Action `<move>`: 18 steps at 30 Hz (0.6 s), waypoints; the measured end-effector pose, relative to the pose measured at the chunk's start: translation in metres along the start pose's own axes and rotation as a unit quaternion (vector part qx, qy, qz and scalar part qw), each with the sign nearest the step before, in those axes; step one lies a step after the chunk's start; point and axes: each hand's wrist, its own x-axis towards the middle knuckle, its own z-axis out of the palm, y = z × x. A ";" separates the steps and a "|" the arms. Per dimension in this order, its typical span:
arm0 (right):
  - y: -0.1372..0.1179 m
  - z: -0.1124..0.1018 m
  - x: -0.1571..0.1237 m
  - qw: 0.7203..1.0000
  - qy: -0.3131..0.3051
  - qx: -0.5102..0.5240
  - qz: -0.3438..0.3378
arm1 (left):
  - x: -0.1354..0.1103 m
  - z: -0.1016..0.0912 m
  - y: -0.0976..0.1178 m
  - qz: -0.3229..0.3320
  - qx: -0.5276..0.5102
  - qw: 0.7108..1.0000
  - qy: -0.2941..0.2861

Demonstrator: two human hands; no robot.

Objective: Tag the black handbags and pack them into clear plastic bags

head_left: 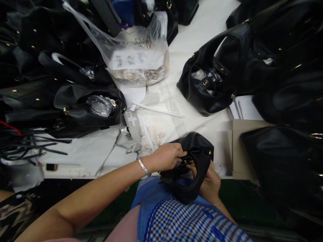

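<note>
A small black leather handbag (199,148) rests at the near edge of the white table (196,37), partly over my lap. My left hand (168,156), with a silver bracelet on the wrist, is closed on the bag's top opening near its strap hardware. My right hand (210,181) grips the bag from below and behind its curved handle (191,188), fingers wrapped around it. The fingertips of both hands are partly hidden inside the bag.
Black handbags pile up at the left (91,104), centre right (209,80) and far right (285,161). A clear plastic sack of small pale parts (138,57) stands at the back. A smaller packet of parts (151,134), a white stick (158,110) and cardboard (244,148) lie nearby.
</note>
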 end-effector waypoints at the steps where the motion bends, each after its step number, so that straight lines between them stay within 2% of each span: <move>1: 0.000 0.000 0.000 1.000 -0.002 0.001 -0.003 | 0.001 0.001 -0.002 0.000 -0.005 1.000 0.007; 10: 0.003 0.000 -0.004 1.000 -0.001 -0.004 0.008 | 0.003 0.010 -0.001 0.003 0.059 0.998 0.001; 18: -0.002 0.003 -0.012 1.000 0.001 0.012 0.023 | -0.007 0.007 -0.012 0.032 0.033 0.999 -0.012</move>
